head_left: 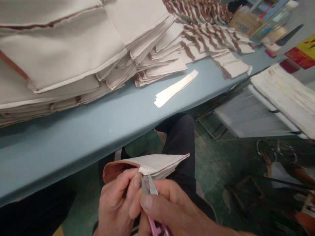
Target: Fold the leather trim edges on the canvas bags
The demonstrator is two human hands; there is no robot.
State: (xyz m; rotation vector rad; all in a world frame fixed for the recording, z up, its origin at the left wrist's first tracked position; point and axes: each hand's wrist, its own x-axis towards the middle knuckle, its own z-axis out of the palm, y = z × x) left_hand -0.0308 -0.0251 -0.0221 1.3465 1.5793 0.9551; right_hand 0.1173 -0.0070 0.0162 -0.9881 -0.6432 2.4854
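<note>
My left hand [115,203] pinches a folded cream fabric piece [159,164] with a brown lining edge, holding it low over my lap. In my right hand [172,209] are small pink-handled thread snips [149,186]. Their metal blades point up at the fabric's lower edge, just beside my left thumb. Both hands are closed around what they hold. The snips' handle is mostly hidden under my fingers.
A light blue table [86,131] carries tall stacks of cream fabric pieces [73,49] with brown trim. A loose cream strip [176,88] lies near its edge. More trimmed pieces [216,36] and a cardboard box [244,21] sit at the back right. A white rack [270,108] stands right.
</note>
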